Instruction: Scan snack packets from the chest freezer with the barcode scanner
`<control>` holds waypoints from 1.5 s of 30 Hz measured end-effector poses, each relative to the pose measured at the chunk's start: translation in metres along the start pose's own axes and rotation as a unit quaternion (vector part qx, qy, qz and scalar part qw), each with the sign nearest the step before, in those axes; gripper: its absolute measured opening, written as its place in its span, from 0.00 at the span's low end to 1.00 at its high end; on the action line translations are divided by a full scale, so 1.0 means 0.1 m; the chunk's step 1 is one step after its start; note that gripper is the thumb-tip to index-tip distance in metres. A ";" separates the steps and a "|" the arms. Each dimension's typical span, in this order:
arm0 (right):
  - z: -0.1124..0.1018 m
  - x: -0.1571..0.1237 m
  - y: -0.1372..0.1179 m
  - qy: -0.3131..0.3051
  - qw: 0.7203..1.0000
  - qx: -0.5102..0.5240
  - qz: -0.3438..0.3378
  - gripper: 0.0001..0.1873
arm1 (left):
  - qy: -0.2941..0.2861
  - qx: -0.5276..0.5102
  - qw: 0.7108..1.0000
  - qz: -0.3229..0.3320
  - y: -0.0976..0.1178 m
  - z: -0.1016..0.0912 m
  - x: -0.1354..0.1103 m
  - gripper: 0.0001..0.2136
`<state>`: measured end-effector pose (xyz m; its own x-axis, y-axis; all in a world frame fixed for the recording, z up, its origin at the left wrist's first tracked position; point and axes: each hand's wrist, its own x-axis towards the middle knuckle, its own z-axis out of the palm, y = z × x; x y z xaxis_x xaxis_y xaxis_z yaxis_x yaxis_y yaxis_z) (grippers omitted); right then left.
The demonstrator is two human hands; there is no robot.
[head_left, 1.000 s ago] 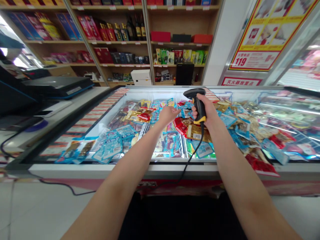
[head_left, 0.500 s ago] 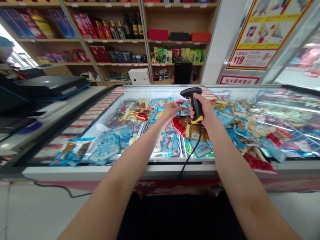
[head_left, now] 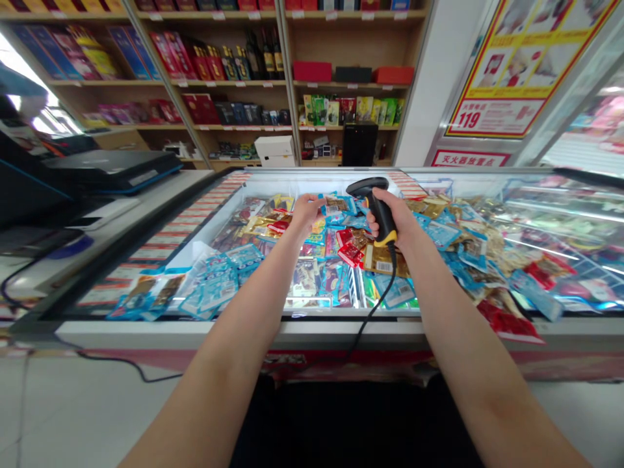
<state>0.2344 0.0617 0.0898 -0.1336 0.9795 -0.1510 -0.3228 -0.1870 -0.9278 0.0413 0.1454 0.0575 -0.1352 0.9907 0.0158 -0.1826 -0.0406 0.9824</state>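
Observation:
My right hand (head_left: 397,221) is wrapped round the handle of a black and yellow barcode scanner (head_left: 375,201), whose head points left and whose black cable (head_left: 375,305) hangs toward me. My left hand (head_left: 303,213) pinches the left edge of a light blue snack packet (head_left: 336,205) and holds it lifted just in front of the scanner head. Both hands hover over the open chest freezer (head_left: 292,325), which is heaped with blue, red and gold snack packets (head_left: 219,279).
A counter (head_left: 146,201) on the left carries a dark machine (head_left: 110,169) and a black monitor (head_left: 24,195). Wooden shelves (head_left: 287,84) with boxes and bottles stand behind. A red and yellow poster (head_left: 517,58) hangs at the right. Glass freezer lids (head_left: 560,214) cover the right side.
My left hand reached in, took hold of a blue packet and lifted it leftward. The scanner in my right hand shifted slightly left toward it.

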 end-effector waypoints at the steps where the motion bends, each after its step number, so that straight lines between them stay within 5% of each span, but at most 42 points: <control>1: 0.00 0.00 0.01 -0.003 1.000 -0.005 0.002 0.18 | 0.005 -0.004 1.000 0.002 0.01 0.00 0.00 0.15; 45: -0.01 0.00 0.10 -0.077 0.993 -0.093 0.005 0.18 | 0.031 0.040 0.997 0.059 -0.14 -0.07 0.15 0.12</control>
<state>0.2325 0.0596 0.0805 -0.2818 0.9521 -0.1190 -0.1449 -0.1648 -0.9756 0.0347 0.1603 0.0421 -0.2108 0.9697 0.1231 -0.0840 -0.1434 0.9861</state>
